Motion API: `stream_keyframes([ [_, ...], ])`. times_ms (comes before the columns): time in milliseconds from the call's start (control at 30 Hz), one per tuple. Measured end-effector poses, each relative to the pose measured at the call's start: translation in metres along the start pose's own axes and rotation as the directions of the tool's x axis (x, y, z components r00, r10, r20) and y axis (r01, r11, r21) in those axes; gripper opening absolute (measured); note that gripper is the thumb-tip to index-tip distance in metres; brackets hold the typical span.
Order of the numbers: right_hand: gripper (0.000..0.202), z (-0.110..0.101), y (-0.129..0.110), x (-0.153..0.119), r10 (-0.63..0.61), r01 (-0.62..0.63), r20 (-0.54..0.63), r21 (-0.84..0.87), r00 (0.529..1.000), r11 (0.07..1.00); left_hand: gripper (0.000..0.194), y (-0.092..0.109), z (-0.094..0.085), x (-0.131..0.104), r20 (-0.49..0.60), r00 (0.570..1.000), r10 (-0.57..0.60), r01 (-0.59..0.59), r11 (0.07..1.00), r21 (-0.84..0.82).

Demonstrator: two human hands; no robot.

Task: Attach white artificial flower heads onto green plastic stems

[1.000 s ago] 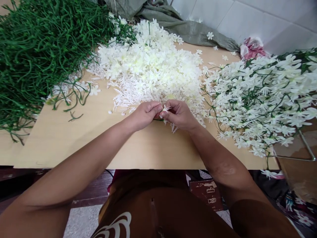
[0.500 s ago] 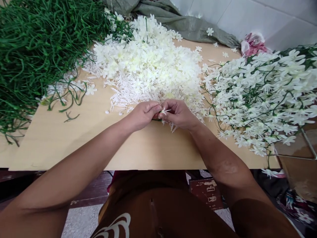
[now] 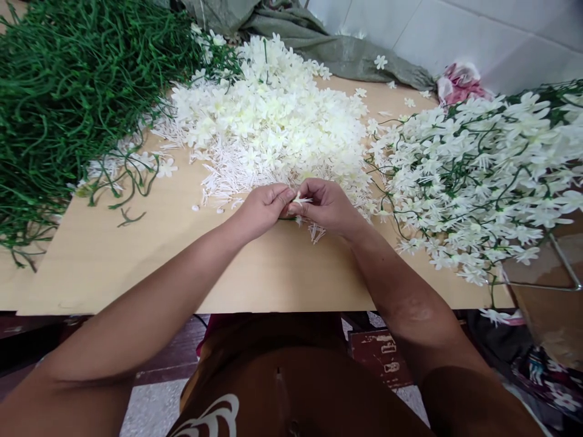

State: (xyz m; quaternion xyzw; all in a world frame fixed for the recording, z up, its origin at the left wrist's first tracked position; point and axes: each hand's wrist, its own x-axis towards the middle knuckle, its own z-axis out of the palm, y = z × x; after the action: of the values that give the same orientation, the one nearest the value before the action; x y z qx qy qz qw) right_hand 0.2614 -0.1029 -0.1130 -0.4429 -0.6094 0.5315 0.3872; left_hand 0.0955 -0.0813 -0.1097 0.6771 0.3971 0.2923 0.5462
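My left hand (image 3: 263, 209) and my right hand (image 3: 328, 206) meet at the near edge of the flower pile, fingertips touching. Between them is a small white artificial flower (image 3: 301, 199), its petals pointing right, pinched by the thumb and fingers of my right hand. My left thumb and finger are closed on its base, where a bit of green stem (image 3: 288, 219) shows below the fingers. The join itself is hidden by my fingertips. Just behind lies a heap of loose white artificial flowers (image 3: 282, 115), with thin white stamens (image 3: 228, 173) along its near side.
Green plastic stems (image 3: 91, 91) are heaped at the left of the wooden table board (image 3: 150, 261). Flowers on green stems (image 3: 469, 182) are piled at the right, beside a metal rod frame (image 3: 562, 267). A grey-green cloth (image 3: 337, 57) and a pink-white cloth (image 3: 464, 85) lie by the tiled wall.
Both hands stay together with only small finger movements. The flower in my right fingers has turned slightly, and the whole view has shifted a little.
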Motion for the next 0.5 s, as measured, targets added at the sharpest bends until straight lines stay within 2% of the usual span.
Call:
stream_keyframes([
  [233,0.048,-0.0001,-0.0022,-0.0041,-0.038,0.039,-0.036,0.014,0.999,0.999,0.046,-0.0015,-0.0007,0.0014,-0.024,0.999,-0.033,0.029,0.991,-0.131],
  [500,0.041,-0.0008,-0.0002,-0.0025,-0.063,0.062,-0.060,-0.014,0.996,0.998,0.047,-0.0037,-0.0014,0.0022,-0.037,0.999,-0.028,0.023,0.991,-0.133],
])
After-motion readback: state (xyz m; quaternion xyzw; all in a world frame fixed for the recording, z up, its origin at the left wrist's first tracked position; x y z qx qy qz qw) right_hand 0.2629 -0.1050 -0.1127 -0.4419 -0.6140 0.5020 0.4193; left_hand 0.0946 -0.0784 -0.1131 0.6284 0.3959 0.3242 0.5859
